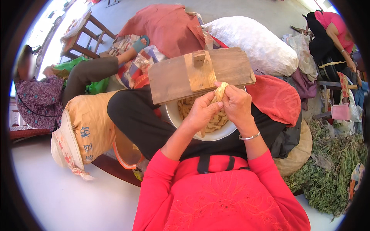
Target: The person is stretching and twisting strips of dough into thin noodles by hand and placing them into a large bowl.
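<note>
My left hand (204, 109) and my right hand (235, 104) are pinched around a pale yellow, folded strip (220, 91) in front of a wooden board (165, 82) with a lighter crosspiece and a small block (198, 58) on it. Below my hands a white bowl (208, 138) rests between my legs, holding many tan elongated pieces (216, 123). The board lies over the bowl's far side and hides part of it. A red cloth (273, 100) is draped to the right of the bowl.
A seated person (36, 100) is at left, another person (339, 34) at upper right. A tan sack (92, 127) lies at left, a white sack (250, 42) behind the board. A wooden stool (83, 38) stands at upper left, dried plants (327, 173) lie at lower right.
</note>
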A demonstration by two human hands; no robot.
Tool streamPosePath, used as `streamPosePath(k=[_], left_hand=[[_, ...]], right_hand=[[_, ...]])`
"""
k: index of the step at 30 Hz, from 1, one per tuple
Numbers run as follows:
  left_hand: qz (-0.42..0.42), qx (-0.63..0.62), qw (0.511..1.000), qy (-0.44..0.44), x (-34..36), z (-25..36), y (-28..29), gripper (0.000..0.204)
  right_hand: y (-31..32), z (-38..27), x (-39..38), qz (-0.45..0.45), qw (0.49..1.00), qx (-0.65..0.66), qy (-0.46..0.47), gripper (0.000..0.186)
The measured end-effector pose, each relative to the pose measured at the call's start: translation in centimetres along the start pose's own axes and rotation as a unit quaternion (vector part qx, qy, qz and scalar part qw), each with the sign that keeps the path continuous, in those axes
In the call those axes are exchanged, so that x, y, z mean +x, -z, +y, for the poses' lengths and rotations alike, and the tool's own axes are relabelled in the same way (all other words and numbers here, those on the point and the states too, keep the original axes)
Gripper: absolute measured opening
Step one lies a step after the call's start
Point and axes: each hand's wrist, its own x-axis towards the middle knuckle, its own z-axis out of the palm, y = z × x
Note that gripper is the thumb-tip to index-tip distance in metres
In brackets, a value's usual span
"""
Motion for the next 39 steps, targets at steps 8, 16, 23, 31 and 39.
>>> streamPosePath(k=[8, 16, 23, 31, 39], left_hand=[[0.144, 0.603, 0.732, -0.283, -1.2, -1.5, 0.4, 0.027], [0.113, 0.439, 0.850, -0.267, -1.9, -0.9, 0.2, 0.032], [0.178, 0.467, 0.860, -0.103, 0.1, -1.1, 0.2, 0.021], [0.131, 0.210, 0.966, -0.079, -3.5, -2.9, 0.9, 0.012], [0.187, 0.559, 0.759, -0.276, -3.9, -0.5, 0.9, 0.008]], right_hand=[[-3.1, 3.6, -5.4, -0.204, 0.901, 0.280, -0.261, 0.030], [-2.9, 1.7, -5.2, -0.194, 0.587, 0.665, -0.418, 0.017], [-2.1, 0.3, -4.0, -0.037, 0.926, 0.338, -0.164, 0.012], [-1.9, 1.2, -3.4, 0.042, 0.799, 0.537, -0.266, 0.007], [1.4, -0.4, -2.6, -0.061, 0.933, 0.339, -0.103, 0.016]])
